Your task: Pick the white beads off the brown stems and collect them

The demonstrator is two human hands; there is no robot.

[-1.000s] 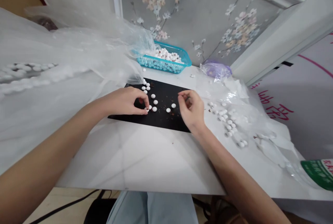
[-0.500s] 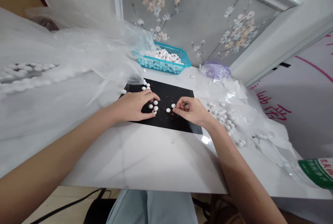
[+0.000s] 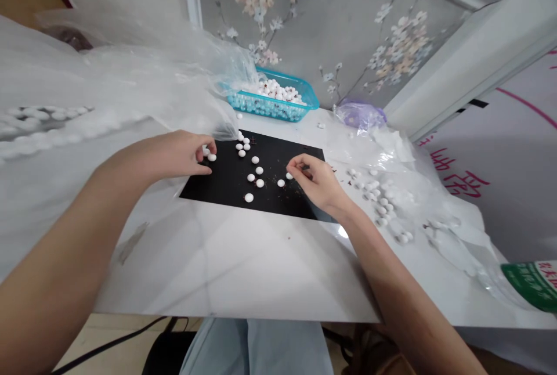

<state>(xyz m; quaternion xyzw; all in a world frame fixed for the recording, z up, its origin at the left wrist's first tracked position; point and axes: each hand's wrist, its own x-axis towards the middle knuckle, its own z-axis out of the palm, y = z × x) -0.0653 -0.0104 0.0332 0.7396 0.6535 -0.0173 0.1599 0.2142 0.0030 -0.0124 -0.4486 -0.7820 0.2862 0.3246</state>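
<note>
My left hand [image 3: 187, 155] is at the left edge of the black mat [image 3: 226, 183], thumb and fingers apart. Between and beside its fingertips lie a couple of small white balls [image 3: 212, 157], which do not look gripped. Over the mat's right side, my right hand [image 3: 317, 182] has thumb and forefinger pinched together; anything inside the pinch is too small or hidden to name. Directly by those fingertips is a white ball [image 3: 289, 176], partly covered, with another white ball [image 3: 281, 183] just left of it. Several more balls and reddish-brown crumbs are scattered over the mat.
A blue plastic basket [image 3: 311, 96] full of white balls stands at the back. Clear plastic sheeting [image 3: 130, 82] covers the left side. Several white balls [image 3: 372, 192] lie on the right by plastic bags and a purple bag [image 3: 359, 116]. A green-labelled bottle [image 3: 528, 285] lies at far right.
My left hand has moved left from the balls mid-mat to those at the mat's left edge. The mid-mat balls are now more spread out. My right hand has shifted slightly and stays pinched.
</note>
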